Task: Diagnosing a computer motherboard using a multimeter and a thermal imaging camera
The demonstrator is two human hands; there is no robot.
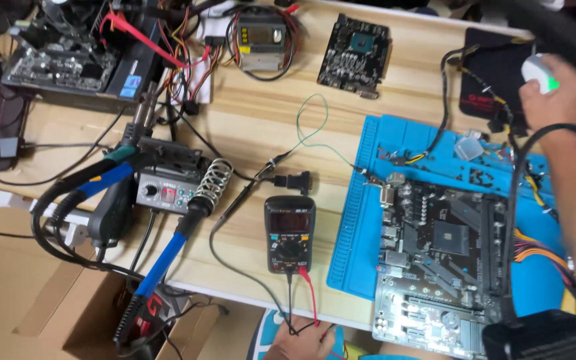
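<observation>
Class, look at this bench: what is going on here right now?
A person sits at a wooden table of electronics. The right hand rests on a white mouse at the far right. The left hand is low at the near edge, by the multimeter leads. A motherboard lies on a blue mat.

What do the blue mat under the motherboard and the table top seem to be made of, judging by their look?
The blue mat looks like soft silicone or rubber: matte, evenly coloured, with moulded ridges and small compartments. The table top looks like light wood or a wood-grain laminate: pale, with grain streaks and a smooth finish; which of the two cannot be told. The motherboard lies on the mat.
</observation>
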